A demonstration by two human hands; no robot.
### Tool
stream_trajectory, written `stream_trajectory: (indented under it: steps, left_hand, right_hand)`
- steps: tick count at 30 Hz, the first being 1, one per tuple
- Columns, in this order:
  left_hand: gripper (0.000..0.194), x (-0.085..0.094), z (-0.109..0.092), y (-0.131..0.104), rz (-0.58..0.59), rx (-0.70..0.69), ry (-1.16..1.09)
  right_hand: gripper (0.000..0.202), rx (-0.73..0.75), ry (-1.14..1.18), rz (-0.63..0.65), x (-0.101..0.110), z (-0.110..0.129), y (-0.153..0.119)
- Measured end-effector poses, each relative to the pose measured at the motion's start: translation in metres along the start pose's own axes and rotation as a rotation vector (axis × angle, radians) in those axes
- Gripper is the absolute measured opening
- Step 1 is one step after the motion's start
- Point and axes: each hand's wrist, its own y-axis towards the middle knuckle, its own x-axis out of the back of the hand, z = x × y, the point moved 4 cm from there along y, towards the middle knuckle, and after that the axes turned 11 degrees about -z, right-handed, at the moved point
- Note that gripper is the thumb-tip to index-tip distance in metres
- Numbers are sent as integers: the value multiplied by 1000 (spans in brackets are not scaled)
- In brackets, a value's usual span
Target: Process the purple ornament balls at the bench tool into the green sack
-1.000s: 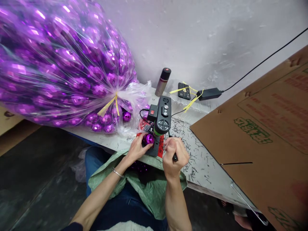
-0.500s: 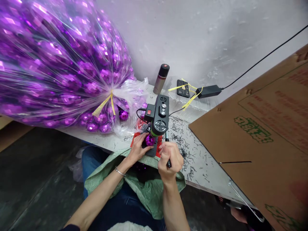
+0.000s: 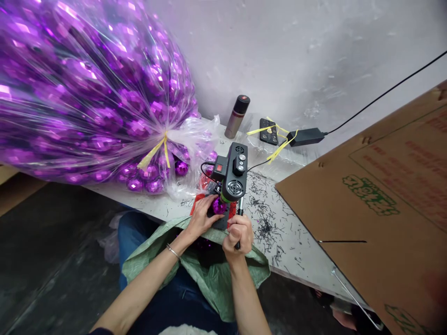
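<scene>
My left hand [image 3: 203,217] grips a shiny purple faceted ball [image 3: 219,205] between thumb and fingers. The ball sits under the head of a small black bench machine [image 3: 236,172] with a red switch. My right hand [image 3: 239,236] is wrapped round the black-handled lever [image 3: 240,211] at the machine's right side. Below the machine, its dark base lies on a red piece [image 3: 232,211], partly covered by my hands. An open green woven sack [image 3: 216,284] lies across my lap under both hands, with purple glints inside.
A big clear bag of purple balls [image 3: 104,107], tied with yellow ribbon, fills the left. Behind stand a dark-capped bottle [image 3: 237,116], a phone-like black object [image 3: 268,131] and a power adapter [image 3: 307,137]. Black scraps [image 3: 265,223] litter the table. A cardboard box [image 3: 377,200] is at right.
My right hand has moved the lever a little to the left and down. My left hand stays on the ball. The whole view has shifted slightly.
</scene>
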Motion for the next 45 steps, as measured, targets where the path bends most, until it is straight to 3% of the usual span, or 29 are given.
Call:
stream_trajectory:
  steps: [16, 21, 24, 30, 33, 36, 38, 39, 42, 45]
  left_hand:
    - [61, -4, 4, -1, -40, -62, -27]
    - [59, -5, 4, -1, -49, -64, -47]
    - [60, -7, 5, 1, -31, -39, -46]
    - [60, 2, 3, -13, -77, -4, -22]
    - [62, 18, -1, -41, -75, -59, 36]
    - [89, 35, -4, -58, 1, -169, 113]
    - [92, 47, -2, -44, 9, -175, 169]
    - [83, 53, 0, -28, -10, -145, 208]
    - [55, 69, 11, 45, -109, 40, 408]
    - [45, 73, 26, 110, 2, 313, 720]
  right_hand:
    - [30, -20, 85, -67, -5, -8, -12]
    - [30, 35, 62, -19, -5, -9, -18]
    - [30, -8, 56, -22, -3, -2, -3]
    - [31, -310, 46, -10, -2, 18, 58]
    - [33, -310, 34, 6, -2, 23, 66]
    - [32, -252, 38, 15, -1, 23, 58]
    - [32, -222, 39, 17, -2, 23, 51]
    - [32, -212, 35, 15, -2, 23, 49]
    - [31, -193, 19, 19, -1, 24, 47]
    - [30, -168, 28, 45, -1, 25, 48]
